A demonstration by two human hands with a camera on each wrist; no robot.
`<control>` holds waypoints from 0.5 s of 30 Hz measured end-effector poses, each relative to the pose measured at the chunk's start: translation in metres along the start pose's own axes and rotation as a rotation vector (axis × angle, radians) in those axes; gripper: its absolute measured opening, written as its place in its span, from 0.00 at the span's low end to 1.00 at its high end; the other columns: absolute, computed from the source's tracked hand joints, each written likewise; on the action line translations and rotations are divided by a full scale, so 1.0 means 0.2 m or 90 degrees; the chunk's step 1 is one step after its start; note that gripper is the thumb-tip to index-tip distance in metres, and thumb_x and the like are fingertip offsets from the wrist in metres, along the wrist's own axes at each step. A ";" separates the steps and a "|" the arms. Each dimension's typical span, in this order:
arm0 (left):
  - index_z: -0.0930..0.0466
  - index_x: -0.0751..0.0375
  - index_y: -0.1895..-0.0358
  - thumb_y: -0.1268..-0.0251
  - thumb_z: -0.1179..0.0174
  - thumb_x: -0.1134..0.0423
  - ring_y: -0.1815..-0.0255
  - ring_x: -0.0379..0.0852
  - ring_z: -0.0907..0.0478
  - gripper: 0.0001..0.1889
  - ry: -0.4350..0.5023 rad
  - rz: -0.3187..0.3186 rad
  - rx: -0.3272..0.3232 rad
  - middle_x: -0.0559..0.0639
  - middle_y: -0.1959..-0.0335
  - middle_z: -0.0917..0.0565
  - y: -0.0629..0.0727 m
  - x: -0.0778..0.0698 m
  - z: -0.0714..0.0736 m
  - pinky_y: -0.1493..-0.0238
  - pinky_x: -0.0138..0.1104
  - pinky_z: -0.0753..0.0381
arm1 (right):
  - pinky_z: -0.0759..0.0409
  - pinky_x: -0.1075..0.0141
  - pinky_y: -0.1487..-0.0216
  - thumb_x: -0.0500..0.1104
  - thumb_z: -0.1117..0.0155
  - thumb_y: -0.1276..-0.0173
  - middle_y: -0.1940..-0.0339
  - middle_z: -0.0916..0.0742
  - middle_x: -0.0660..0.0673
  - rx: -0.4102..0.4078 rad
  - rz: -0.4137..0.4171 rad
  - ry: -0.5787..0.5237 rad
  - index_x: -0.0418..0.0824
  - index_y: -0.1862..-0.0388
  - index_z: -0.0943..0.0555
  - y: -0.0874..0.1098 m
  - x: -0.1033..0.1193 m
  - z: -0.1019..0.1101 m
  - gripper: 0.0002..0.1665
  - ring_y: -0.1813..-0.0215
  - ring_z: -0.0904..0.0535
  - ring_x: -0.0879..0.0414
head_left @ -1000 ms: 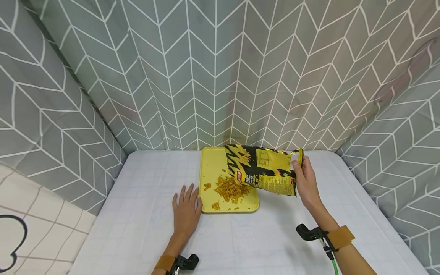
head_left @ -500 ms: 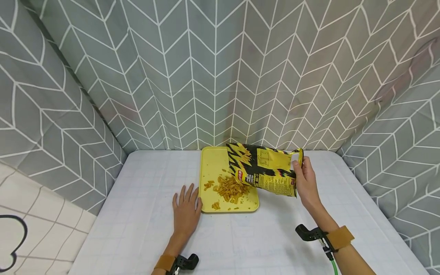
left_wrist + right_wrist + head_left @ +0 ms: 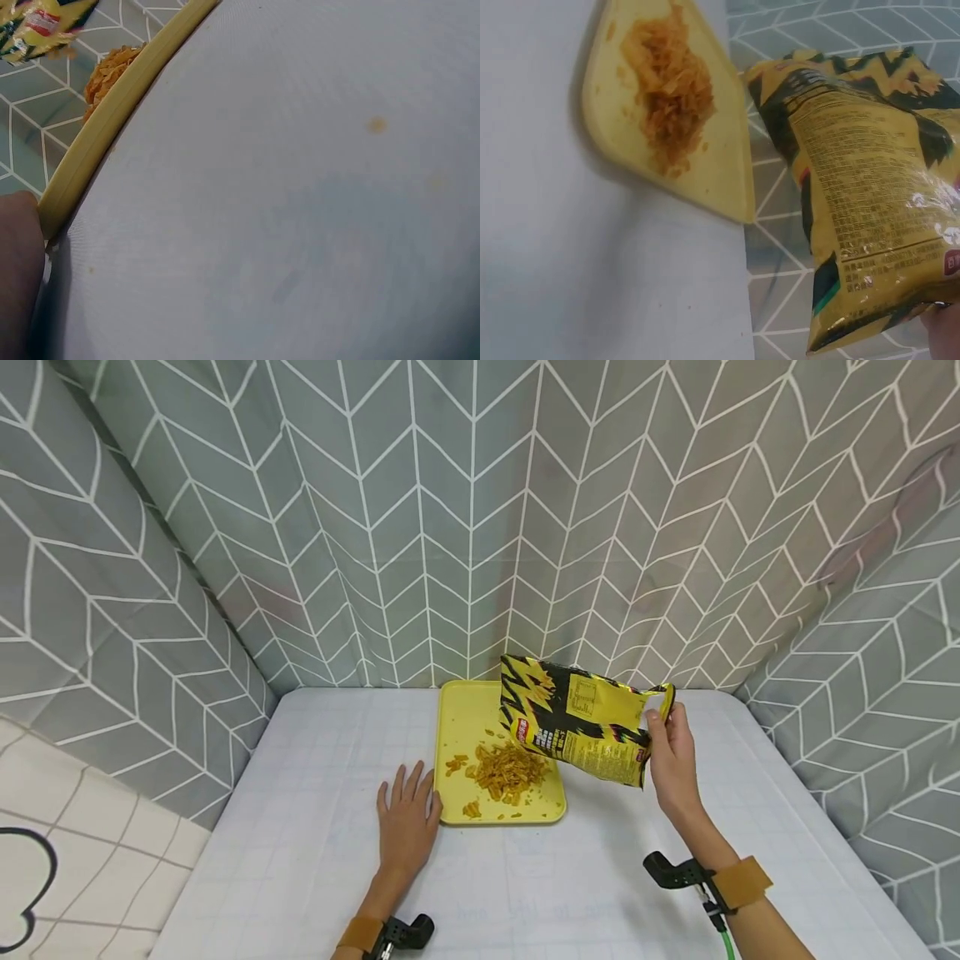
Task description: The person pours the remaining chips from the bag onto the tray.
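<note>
My right hand (image 3: pixel 675 764) pinches one end of a yellow and black snack bag (image 3: pixel 581 718), thumb on top near a white patch. The bag slants over the right part of a yellow tray (image 3: pixel 457 710), its far end raised at the left. A heap of golden-brown chips (image 3: pixel 506 772) lies on the tray, with a few smaller bits around it. My left hand (image 3: pixel 407 822) lies flat on the table, fingers spread, its thumb at the tray's left edge. In the right wrist view the bag (image 3: pixel 877 187) shows its printed back; its mouth is hidden.
A white cloth covers the table (image 3: pixel 322 760). Behind it hangs a grey curtain (image 3: pixel 390 527) with white zigzag lines, and similar curtains close off both sides. Crumbs (image 3: pixel 376 125) dot the cloth in the left wrist view. A green cable (image 3: pixel 727 943) runs from the right wrist camera.
The bag's far end has lifted and shifted right, uncovering more of the chips. A few chips at the heap's left have spread slightly. My left hand has stayed in place.
</note>
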State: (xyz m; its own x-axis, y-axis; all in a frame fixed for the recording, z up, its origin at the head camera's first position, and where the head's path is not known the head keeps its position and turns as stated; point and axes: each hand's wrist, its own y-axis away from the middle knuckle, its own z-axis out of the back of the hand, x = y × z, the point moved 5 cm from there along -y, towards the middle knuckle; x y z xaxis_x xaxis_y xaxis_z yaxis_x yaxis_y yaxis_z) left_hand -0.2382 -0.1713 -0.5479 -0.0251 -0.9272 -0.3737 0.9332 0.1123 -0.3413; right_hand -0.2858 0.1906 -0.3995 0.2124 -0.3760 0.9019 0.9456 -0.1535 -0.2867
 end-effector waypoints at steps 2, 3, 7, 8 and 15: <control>0.26 0.55 0.28 0.22 0.48 0.52 0.18 0.62 0.40 0.24 0.001 0.000 0.003 0.56 0.22 0.29 0.00 0.00 0.00 0.21 0.63 0.46 | 0.17 0.75 0.66 0.53 0.58 0.14 0.60 0.16 0.62 -0.014 -0.012 -0.042 0.51 0.44 0.33 0.00 0.00 0.01 0.11 0.65 0.17 0.69; 0.26 0.55 0.28 0.22 0.48 0.52 0.18 0.62 0.40 0.24 -0.001 0.000 0.002 0.56 0.22 0.29 0.00 0.00 0.00 0.21 0.63 0.45 | 0.17 0.75 0.65 0.54 0.58 0.15 0.59 0.15 0.62 -0.015 -0.021 -0.070 0.53 0.44 0.34 -0.01 0.00 0.01 0.10 0.64 0.16 0.69; 0.25 0.55 0.29 0.22 0.48 0.53 0.18 0.61 0.40 0.24 -0.001 0.004 -0.001 0.56 0.23 0.28 0.00 0.00 0.01 0.21 0.63 0.45 | 0.17 0.75 0.64 0.54 0.58 0.15 0.57 0.16 0.63 0.014 -0.038 -0.068 0.50 0.40 0.34 -0.01 -0.01 -0.01 0.14 0.62 0.17 0.69; 0.25 0.55 0.29 0.22 0.48 0.53 0.18 0.61 0.40 0.24 -0.002 0.004 -0.001 0.56 0.23 0.28 0.00 0.00 0.01 0.21 0.63 0.45 | 0.17 0.74 0.64 0.54 0.58 0.15 0.58 0.17 0.63 0.020 -0.037 -0.055 0.48 0.40 0.33 -0.01 -0.01 -0.01 0.14 0.63 0.17 0.68; 0.25 0.55 0.28 0.22 0.48 0.52 0.18 0.61 0.39 0.24 -0.005 0.001 0.004 0.55 0.23 0.28 0.00 0.00 0.00 0.21 0.63 0.45 | 0.17 0.73 0.65 0.54 0.58 0.14 0.60 0.14 0.64 0.015 -0.045 -0.065 0.50 0.43 0.33 0.00 -0.02 -0.01 0.12 0.64 0.17 0.68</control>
State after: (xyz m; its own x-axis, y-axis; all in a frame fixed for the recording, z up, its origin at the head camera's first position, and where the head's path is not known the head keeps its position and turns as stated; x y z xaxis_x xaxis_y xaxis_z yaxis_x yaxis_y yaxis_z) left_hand -0.2378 -0.1720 -0.5478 -0.0206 -0.9295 -0.3682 0.9353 0.1122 -0.3355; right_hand -0.2864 0.1910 -0.4041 0.1678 -0.2691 0.9484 0.9643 -0.1552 -0.2147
